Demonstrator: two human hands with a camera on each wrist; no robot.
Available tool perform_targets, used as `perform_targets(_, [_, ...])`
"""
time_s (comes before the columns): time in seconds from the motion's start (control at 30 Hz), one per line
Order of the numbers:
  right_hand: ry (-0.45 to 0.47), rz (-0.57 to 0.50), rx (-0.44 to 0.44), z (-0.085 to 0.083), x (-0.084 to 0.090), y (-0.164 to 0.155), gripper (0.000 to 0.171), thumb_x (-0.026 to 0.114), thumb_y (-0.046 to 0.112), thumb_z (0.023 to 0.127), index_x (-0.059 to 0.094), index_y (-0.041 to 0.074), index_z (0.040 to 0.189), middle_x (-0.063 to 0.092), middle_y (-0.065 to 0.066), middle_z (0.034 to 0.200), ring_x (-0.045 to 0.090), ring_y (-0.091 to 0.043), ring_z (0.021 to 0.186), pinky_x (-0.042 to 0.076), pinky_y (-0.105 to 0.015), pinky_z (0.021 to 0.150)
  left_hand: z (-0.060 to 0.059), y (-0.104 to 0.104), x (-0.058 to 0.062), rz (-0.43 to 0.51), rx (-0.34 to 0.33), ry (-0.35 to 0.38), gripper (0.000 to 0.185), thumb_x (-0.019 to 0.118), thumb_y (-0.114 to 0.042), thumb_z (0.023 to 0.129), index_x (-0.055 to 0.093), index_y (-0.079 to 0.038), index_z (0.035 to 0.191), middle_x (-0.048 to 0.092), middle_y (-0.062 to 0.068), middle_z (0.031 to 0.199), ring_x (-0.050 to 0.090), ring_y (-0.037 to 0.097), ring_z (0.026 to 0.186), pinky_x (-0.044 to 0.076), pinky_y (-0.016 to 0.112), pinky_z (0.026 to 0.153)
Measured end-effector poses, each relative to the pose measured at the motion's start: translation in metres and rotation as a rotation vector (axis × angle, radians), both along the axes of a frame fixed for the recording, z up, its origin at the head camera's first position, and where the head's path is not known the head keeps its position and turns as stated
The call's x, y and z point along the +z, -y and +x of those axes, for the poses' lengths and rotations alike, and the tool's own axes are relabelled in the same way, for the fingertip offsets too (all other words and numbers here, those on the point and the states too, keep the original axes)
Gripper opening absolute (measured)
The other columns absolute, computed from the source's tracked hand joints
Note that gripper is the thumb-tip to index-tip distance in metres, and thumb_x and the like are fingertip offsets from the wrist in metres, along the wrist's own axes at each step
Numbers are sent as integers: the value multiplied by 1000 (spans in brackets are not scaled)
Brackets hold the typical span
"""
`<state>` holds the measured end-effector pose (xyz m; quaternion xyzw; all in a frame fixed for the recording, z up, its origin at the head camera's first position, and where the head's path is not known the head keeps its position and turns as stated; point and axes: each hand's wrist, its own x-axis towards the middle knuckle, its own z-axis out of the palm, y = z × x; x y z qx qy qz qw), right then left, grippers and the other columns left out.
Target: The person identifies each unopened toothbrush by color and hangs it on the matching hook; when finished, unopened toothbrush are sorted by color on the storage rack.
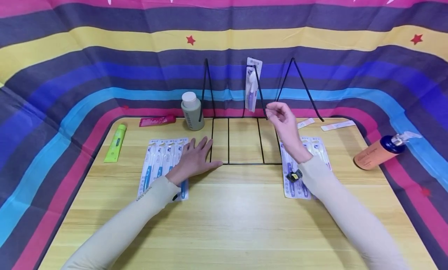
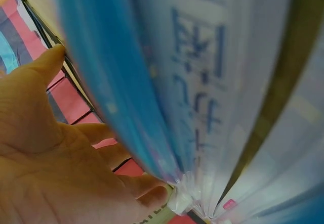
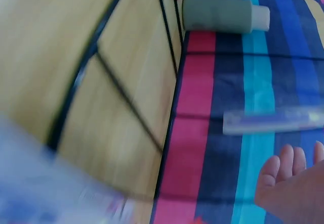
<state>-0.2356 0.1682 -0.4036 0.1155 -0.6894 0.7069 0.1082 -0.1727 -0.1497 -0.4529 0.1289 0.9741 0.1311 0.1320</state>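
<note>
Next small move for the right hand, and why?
Probably lower the right hand toward the purple toothbrush packs on the table: the hand looks empty, and a single purple pack already hangs on the middle hook.

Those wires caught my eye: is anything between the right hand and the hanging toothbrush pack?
Yes, in the head view: a black wire prong slants between the right hand and the toothbrush pack. In the right wrist view, only striped cloth shows in the gap.

The wood-grain table [image 1: 238, 215] carries a black rack [image 1: 261, 141], toothbrush packs [image 1: 157, 165], tubes [image 1: 115, 143] and bottles [image 1: 193, 116].
</note>
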Motion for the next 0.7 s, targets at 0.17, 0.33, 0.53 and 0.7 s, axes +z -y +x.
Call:
perform_targets(0.17, [70,2,1,24,-7,-52,28,68,5,108,67,-5,134,74,-2,123,69,-22,115,55,-23,98,1,0,1,-7,0,-3,103,59,-75,99,27,-13,174,18,16,180,10,56,161,10,71,127])
perform_targets(0.33, [230,183,-76,52,-16,-108,39,68,18,110,63,-4,142,73,-3,125,69,-15,110,55,-19,94,2,-1,2,-1,0,-5,102,60,-74,100,28,-12,174,19,17,180,10,56,161,10,72,126])
perform_targets(0.53, [466,544,-115,82,-35,-159,65,61,36,113,46,-5,161,58,-20,146,57,-9,106,52,-16,82,0,-1,2,-11,1,0,103,60,-75,99,28,-12,174,18,17,180,10,56,161,10,73,126])
perform_targets(0.7, [503,615,-103,99,-54,-184,65,62,26,112,41,-17,156,54,-31,141,54,-1,99,50,-12,77,-3,-1,-7,-2,3,12,104,57,-77,99,26,-14,175,17,16,181,9,56,161,8,72,127])
